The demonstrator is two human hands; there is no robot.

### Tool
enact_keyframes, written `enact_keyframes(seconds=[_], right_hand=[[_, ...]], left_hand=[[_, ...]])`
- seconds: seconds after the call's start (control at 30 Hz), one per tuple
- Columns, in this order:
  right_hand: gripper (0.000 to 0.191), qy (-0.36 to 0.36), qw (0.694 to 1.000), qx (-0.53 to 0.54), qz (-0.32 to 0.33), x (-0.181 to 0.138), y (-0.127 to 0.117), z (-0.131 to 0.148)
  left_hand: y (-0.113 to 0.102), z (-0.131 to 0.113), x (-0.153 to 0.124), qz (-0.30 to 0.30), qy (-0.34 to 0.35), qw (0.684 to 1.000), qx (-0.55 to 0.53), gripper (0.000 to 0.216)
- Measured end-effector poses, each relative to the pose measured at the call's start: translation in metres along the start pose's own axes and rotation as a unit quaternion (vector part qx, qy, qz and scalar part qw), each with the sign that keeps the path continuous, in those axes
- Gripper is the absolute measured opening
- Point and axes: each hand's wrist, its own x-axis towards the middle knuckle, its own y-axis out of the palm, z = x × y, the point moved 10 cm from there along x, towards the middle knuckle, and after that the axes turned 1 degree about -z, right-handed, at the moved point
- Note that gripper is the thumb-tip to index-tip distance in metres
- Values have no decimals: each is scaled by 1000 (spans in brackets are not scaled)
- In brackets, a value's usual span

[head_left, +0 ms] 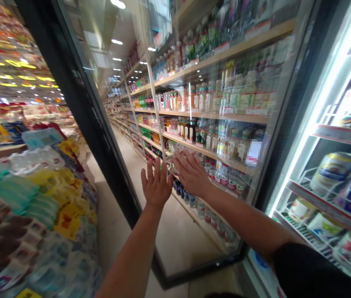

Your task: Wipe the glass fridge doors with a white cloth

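Observation:
A tall glass cooler door (191,248) in a black frame (88,120) stands swung out in front of me. My left hand (157,182) is laid on the pane, palm forward and fingers spread upward. Beside it, a little higher, my right hand (191,171) lies flat against the same glass with its fingers stretched out. Neither hand holds anything. Rows of bottles (206,99) on shelves show in the glass; whether reflected or seen through it, I cannot tell. A small white label (254,153), blurred, is near the door's right side.
On the right is the lit cooler interior, with cans (333,169) and tubs (327,227) on wire shelves (333,203). Heaped packaged goods (66,215) line the left of the aisle floor (110,231). Blurred store shelves (17,54) stand beyond.

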Motion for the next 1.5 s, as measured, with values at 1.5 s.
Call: enact_keyframes(seconds=[1.5], right_hand=[[70,441,876,101,-168,-187,-53,-237]], left_hand=[[-3,-7,4,-4,16,999,49,73]])
